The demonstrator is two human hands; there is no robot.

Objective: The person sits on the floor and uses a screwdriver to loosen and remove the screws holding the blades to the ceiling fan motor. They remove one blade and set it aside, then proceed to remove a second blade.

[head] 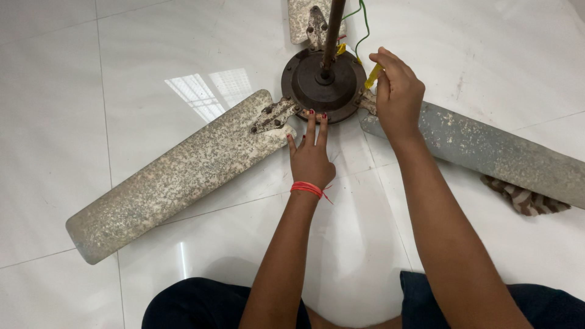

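**Old ceiling fan on the floor, both hands at the hub**

Fan lies flat on the white tile floor (122,55), motor hub (323,85) face up, rusty downrod (332,30) rising from its centre toward the camera. Person sits over it, knees at the bottom edge of the view.

Left hand (311,155): unclenched, grasping nothing. Two fingers (317,125) stretched forward, tips pressed against the near rim of the hub; the other fingers curl loosely. Reads as a brace, holding the hub from turning or sliding. Red thread band (308,189) on that wrist.

Right hand (399,94): closed around a yellow-handled tool (373,76), likely a screwdriver; only the handle end shows above the knuckles, tip hidden. It sits at the hub's right edge, just where the right blade (487,149) joins. Tool is angled down toward that joint, probably at a bracket screw, though the screw itself cannot be seen.

Left of the left hand: long mottled blade (177,176), its rusty bracket (274,116) with bolts touching the hub just beside the braced fingertips. Beyond both hands: third blade (301,18), mostly cut off by the frame. Green and yellow wires (359,24) trail from the downrod, beyond the right hand.

Striped cloth (524,198) lies under the right blade, right of the right forearm, perhaps as padding or for wiping.
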